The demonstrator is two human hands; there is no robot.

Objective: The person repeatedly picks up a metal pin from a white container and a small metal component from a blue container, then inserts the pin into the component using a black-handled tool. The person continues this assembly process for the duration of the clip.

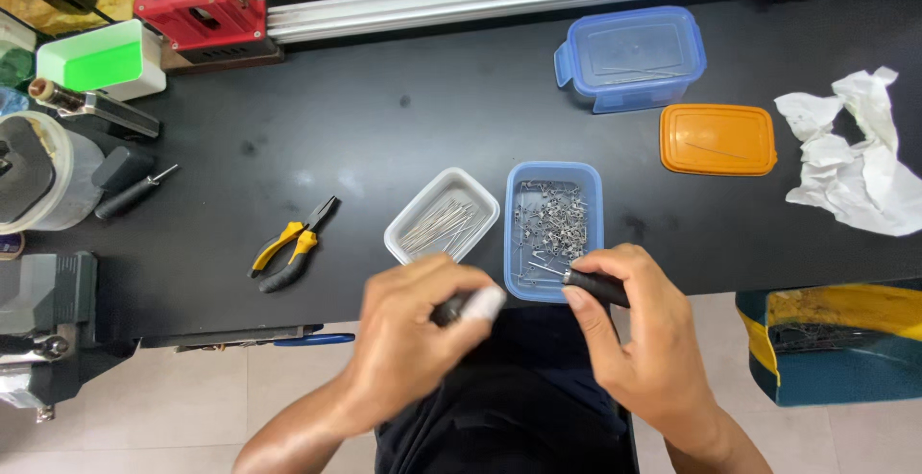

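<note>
The right hand (642, 330) grips a black tool handle (597, 288) at the near edge of the blue tray of bent wire pieces (554, 224). The left hand (413, 335) clasps a white-tipped item (473, 306), possibly a marker. Current step: working both together; alignment comes next.

You worked under bright, even light from above, and it left only short, soft shadows hugging the things on the black bench (384, 109). The matte top showed a faint sheen and pale smudges near the middle of the frame, with no hard glare. The crumpled white paper (855, 152) at the right edge came close to washing out. Your left hand (418, 325) was smeared by motion blur at the fingertips, while your right hand (639, 325) stayed fairly sharp. Straight lines along the upper edge bowed slightly from wide-angle distortion.
</note>
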